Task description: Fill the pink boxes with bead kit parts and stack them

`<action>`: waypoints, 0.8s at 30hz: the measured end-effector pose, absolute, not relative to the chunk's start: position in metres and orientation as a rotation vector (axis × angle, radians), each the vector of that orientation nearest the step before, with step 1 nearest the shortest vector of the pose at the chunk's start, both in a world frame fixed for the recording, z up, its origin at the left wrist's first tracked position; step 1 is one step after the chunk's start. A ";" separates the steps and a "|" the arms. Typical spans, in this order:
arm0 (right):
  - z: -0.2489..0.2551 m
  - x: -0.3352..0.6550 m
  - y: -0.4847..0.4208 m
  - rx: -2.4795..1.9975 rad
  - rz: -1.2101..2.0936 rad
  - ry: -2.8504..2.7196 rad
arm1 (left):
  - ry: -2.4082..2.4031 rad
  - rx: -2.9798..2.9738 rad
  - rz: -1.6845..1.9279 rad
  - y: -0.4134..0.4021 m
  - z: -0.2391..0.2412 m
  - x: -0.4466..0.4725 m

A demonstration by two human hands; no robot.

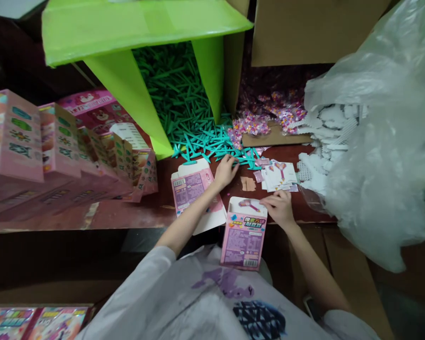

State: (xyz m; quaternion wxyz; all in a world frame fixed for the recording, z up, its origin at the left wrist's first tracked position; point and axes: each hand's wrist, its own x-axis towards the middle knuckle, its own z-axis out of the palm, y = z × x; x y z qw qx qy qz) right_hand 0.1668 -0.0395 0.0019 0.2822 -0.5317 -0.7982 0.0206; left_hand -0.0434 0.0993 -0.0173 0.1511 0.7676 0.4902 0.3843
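Note:
My left hand (226,171) is at the near edge of a heap of teal plastic sticks (212,144), fingers bent and a little apart, with nothing visible between them. My right hand (279,208) pinches the edge of a white leaflet (250,205) printed with a wand picture, at the mouth of a pink box. That pink box (243,238) stands upright against my front, its top open. A second pink box (194,193) lies flat under my left forearm. Just beyond my right hand is a stack of white leaflets (279,174).
Upright pink boxes (60,141) line the table's left side. A lime-green carton (145,23) spills the teal sticks. Bags of coloured beads (251,123) lie behind a cardboard strip (276,138). White studded plates (315,165) spill from a large clear plastic bag (386,132) at right.

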 end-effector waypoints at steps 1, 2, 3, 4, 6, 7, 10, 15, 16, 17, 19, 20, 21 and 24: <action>0.002 0.165 -0.038 -1.403 0.103 -2.225 | 1.427 2.297 0.994 0.112 -0.022 -0.046; 0.003 0.168 -0.033 -1.378 0.152 -2.286 | 1.438 2.382 0.895 0.120 -0.027 -0.045; 0.007 0.174 -0.027 -1.366 0.186 -2.303 | 1.447 2.450 0.805 0.125 -0.032 -0.043; 0.011 0.186 -0.017 -1.381 0.190 -2.274 | 1.464 2.496 0.723 0.128 -0.036 -0.040; 0.022 0.220 0.008 -1.537 0.056 -2.066 | 1.532 2.518 0.590 0.131 -0.039 -0.035; 0.027 0.240 0.022 -1.665 -0.060 -1.940 | 1.571 2.512 0.540 0.132 -0.039 -0.035; 0.036 0.299 0.064 -2.124 -0.295 -1.743 | 1.589 2.540 0.466 0.135 -0.036 -0.040; 0.034 0.335 0.099 -2.403 -0.290 -1.933 | 1.550 2.627 0.417 0.134 -0.032 -0.059; 0.035 0.334 0.102 -2.397 -0.304 -1.924 | 1.591 2.632 0.403 0.131 -0.030 -0.062; 0.037 0.332 0.104 -2.383 -0.326 -1.875 | 1.644 2.631 0.389 0.128 -0.028 -0.063; 0.044 0.325 0.112 -2.342 -0.372 -1.715 | 1.779 2.601 0.383 0.120 -0.021 -0.062; 0.048 0.318 0.118 -2.304 -0.385 -1.633 | 1.868 2.562 0.403 0.116 -0.016 -0.058; 0.053 0.310 0.126 -2.249 -0.372 -1.578 | 1.968 2.503 0.437 0.112 -0.010 -0.054; 0.065 0.274 0.160 -2.075 -0.226 -1.648 | 2.120 2.330 0.578 0.103 0.007 -0.033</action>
